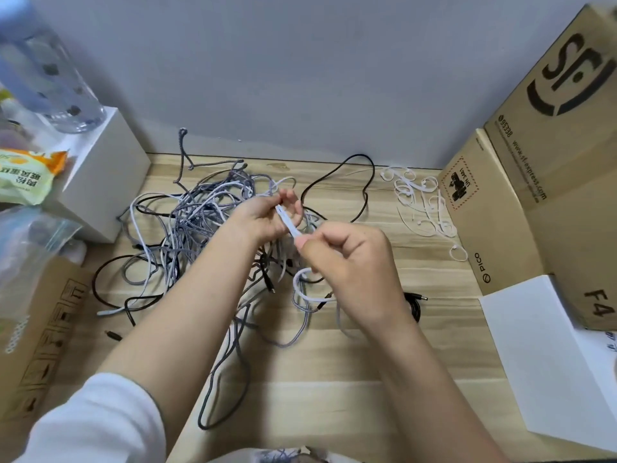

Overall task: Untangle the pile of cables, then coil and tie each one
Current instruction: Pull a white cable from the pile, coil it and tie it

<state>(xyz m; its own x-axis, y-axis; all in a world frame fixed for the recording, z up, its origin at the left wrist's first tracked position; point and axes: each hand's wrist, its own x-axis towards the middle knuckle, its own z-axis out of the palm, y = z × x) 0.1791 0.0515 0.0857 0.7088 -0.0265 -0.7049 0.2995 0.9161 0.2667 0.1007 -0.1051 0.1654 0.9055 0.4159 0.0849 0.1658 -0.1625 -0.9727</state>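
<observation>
A tangled pile of cables [200, 222] is spread over the wooden table [334, 379]. Above it, a white cable [289, 225] is pinched between the left hand [267, 217] and the right hand [350, 262]. White ties [420, 202] are scattered at the far right, beside cardboard boxes [534, 168]. A white box [103, 175] is seen at the far left, with a clear bottle [56, 85] on it.
</observation>
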